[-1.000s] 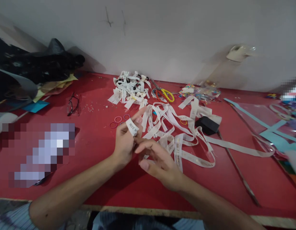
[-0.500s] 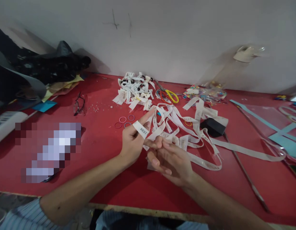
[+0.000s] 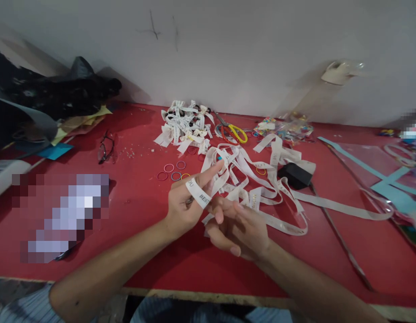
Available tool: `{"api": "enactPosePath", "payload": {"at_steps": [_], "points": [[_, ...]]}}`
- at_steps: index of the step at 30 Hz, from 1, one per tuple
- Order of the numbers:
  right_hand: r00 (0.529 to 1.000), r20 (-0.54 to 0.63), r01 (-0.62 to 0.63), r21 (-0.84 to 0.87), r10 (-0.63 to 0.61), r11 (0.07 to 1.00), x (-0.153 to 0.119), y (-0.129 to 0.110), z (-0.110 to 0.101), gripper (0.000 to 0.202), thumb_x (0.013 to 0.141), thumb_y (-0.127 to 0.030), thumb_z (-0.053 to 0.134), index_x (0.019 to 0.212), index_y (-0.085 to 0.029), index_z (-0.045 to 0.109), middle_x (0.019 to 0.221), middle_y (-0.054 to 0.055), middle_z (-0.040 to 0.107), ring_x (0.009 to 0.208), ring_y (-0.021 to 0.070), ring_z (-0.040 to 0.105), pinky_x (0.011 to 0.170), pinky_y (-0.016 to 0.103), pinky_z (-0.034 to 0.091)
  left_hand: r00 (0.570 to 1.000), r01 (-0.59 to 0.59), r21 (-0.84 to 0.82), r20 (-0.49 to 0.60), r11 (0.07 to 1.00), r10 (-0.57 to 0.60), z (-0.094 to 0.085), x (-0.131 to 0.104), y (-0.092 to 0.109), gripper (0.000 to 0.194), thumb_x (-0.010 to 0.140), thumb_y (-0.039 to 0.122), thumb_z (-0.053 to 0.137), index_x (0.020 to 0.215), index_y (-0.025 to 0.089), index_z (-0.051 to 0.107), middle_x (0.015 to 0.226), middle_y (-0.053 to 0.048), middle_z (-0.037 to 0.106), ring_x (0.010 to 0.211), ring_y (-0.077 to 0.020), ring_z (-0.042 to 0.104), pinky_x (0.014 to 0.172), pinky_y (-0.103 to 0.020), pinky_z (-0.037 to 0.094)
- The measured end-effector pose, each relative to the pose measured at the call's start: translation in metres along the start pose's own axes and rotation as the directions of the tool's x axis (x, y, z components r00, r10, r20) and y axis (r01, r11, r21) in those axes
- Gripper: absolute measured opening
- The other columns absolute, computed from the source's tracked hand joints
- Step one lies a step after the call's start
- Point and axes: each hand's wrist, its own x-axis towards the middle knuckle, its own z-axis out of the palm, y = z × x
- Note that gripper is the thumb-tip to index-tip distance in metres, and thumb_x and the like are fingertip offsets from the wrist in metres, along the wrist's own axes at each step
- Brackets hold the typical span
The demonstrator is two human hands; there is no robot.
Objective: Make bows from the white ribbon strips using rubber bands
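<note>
A white printed ribbon [image 3: 198,194] is looped across the index finger and thumb of my left hand [image 3: 181,211], its "BEST" lettering facing up. That index finger points outward while the other fingers are folded in. Close against it, my right hand [image 3: 246,229] has its fingers curled, the tips at the ribbon beside the left thumb; exactly where they pinch is partly hidden. More of the loose ribbon [image 3: 282,229] lies tangled on the table beyond and right of both hands. Small coloured elastic bands [image 3: 169,168] rest just past my left hand.
Tied ribbon bows [image 3: 184,123] are heaped near the wall, beside red-and-yellow scissors [image 3: 234,132]. Glasses [image 3: 106,148] and a blurred-out object [image 3: 68,217] lie left. A black block [image 3: 295,176], a thin rod [image 3: 342,244] and plastic packets [image 3: 291,130] are on the right.
My right fingers have shifted slightly and curled differently near the left thumb. The ribbon loop on my left hand has turned a little, showing more lettering. The whole view has shifted slightly.
</note>
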Motion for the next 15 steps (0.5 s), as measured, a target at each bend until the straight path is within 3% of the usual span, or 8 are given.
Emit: {"api": "enactPosePath", "payload": {"at_steps": [6,8,11,15], "points": [[0.989,0.136,-0.075,0.172,0.052,0.982,0.000,-0.005,-0.001,0.034,0.089,-0.056,0.046,0.090,-0.023,0.052,0.046,-0.009,0.042,0.033,0.0054,0.025,0.036,0.016,0.027,0.996,-0.058,-0.043,0.061,0.997,0.061,0.004,-0.003,-0.001,0.040,0.091,0.016,0.051,0.130,0.022,0.061,0.064,0.002,0.056,0.051,-0.0078,0.046,0.050,-0.020,0.041],[0.994,0.076,-0.091,0.143,0.081,0.986,-0.001,-0.006,-0.001,0.032,0.087,-0.054,0.051,0.084,-0.022,0.050,0.044,-0.009,0.043,0.032,0.0048,0.026,0.035,0.015,0.027,0.989,-0.120,-0.013,0.085,0.993,0.121,0.005,-0.003,-0.002,0.041,0.091,0.013,0.050,0.129,0.020,0.062,0.071,0.000,0.063,0.055,-0.0080,0.051,0.053,-0.020,0.044],[0.990,-0.122,-0.060,0.060,0.067,0.996,0.000,-0.006,0.000,0.027,0.088,-0.046,0.053,0.080,-0.021,0.049,0.047,-0.008,0.047,0.030,0.0035,0.028,0.034,0.015,0.023,0.980,-0.185,0.077,0.095,0.980,0.177,0.003,-0.002,-0.007,0.041,0.089,0.010,0.049,0.128,0.019,0.062,0.070,0.000,0.066,0.054,-0.0075,0.051,0.054,-0.018,0.044],[0.961,-0.272,0.019,-0.146,-0.058,0.989,0.004,-0.002,0.004,0.019,0.090,-0.040,0.055,0.090,-0.022,0.052,0.048,-0.008,0.053,0.030,0.0046,0.036,0.031,0.014,0.020,0.990,-0.136,0.207,0.063,0.969,0.125,0.000,0.002,-0.013,0.033,0.089,0.014,0.051,0.116,0.018,0.069,0.065,0.001,0.063,0.052,-0.0077,0.049,0.052,-0.018,0.042]]}}
